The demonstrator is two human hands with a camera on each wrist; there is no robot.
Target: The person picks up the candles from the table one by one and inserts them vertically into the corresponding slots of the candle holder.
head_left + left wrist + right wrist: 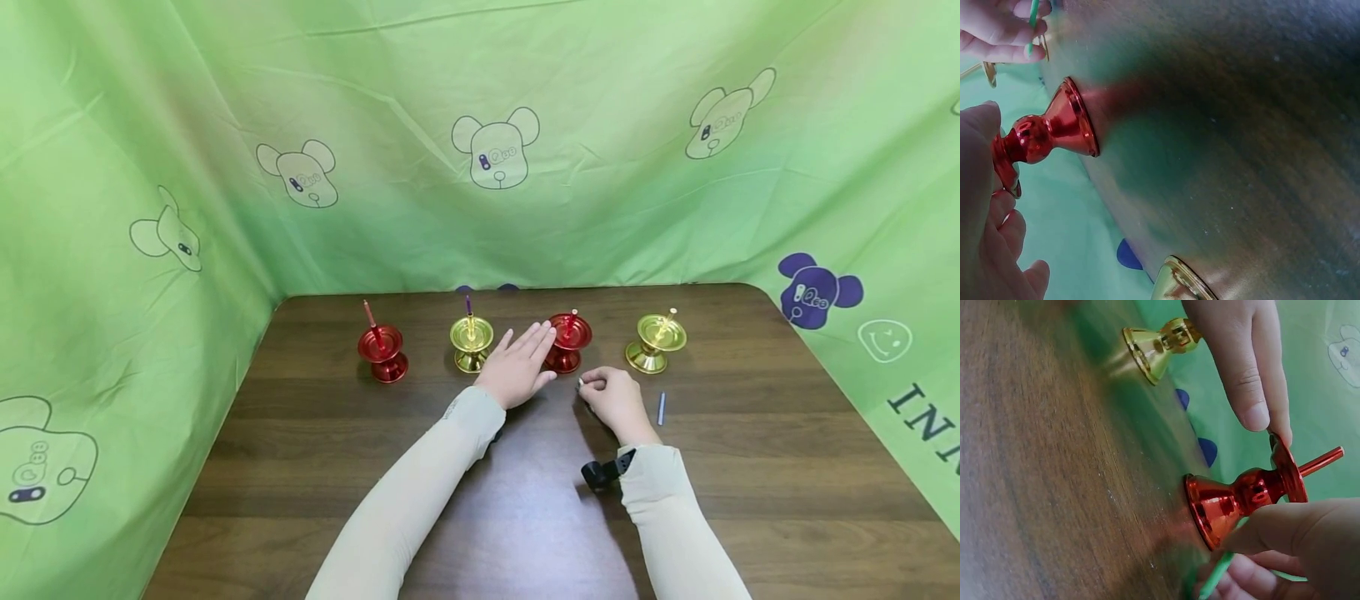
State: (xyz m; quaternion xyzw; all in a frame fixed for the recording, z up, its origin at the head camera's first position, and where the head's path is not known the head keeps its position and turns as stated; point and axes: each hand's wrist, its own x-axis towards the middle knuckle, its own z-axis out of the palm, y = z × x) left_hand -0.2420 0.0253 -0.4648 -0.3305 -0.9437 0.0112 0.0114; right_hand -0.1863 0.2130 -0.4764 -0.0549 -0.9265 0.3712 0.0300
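Note:
My left hand (pixel 517 367) reaches across with its fingers straight, their tips touching the dish rim of a red metal candle holder (pixel 564 358). In the right wrist view a short upright tube stands out of the dish of this red holder (pixel 1254 494). Just in front of its foot, my right hand (pixel 615 400) pinches a thin green candle (pixel 1215 575) between thumb and fingers. The same green candle (pixel 1033 22) shows at the top of the left wrist view. A blue candle (pixel 662 408) lies on the table, right of my right hand.
At the far left stands a red holder (pixel 387 358) with a red candle (pixel 370 314). Beside it, a gold holder (pixel 471 354) bears a purple candle (pixel 469 307). Another gold holder (pixel 648 354) with a short tube stands on the right. Green cloth (pixel 405 233) hangs behind the wooden table (pixel 300 467).

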